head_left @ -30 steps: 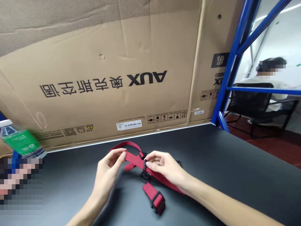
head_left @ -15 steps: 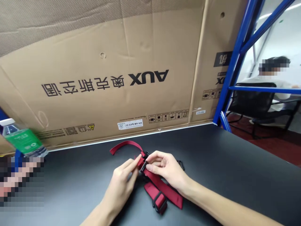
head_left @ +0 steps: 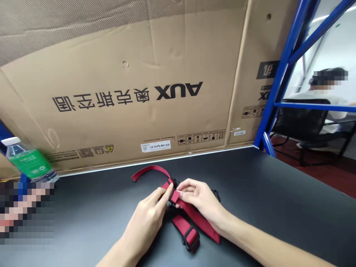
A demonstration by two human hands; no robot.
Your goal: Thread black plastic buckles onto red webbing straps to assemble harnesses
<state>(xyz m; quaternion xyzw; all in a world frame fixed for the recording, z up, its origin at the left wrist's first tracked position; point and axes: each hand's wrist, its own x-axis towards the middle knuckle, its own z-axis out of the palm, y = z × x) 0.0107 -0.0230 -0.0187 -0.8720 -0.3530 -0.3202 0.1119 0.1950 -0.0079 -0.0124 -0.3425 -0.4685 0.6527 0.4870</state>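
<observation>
A red webbing strap with black plastic fittings lies bunched on the black tabletop. My left hand holds the strap by a black buckle, its index finger stretched along the webbing. My right hand pinches a short red strap end that sticks out at this buckle. Below the hands lies a second strap piece with a black slide buckle. A loose red tail curves away to the upper left. Beyond my right hand a black clip partly shows.
A large cardboard box with upside-down print stands along the table's back edge. At left is a tilted clear bottle with a green label. A blue metal frame rises at right. Behind it a person sits in a black chair.
The short red strap end now shows over the black buckle, where the buckle's bare bar showed before. My right fingers have shifted onto that end. The whole view has moved slightly.
</observation>
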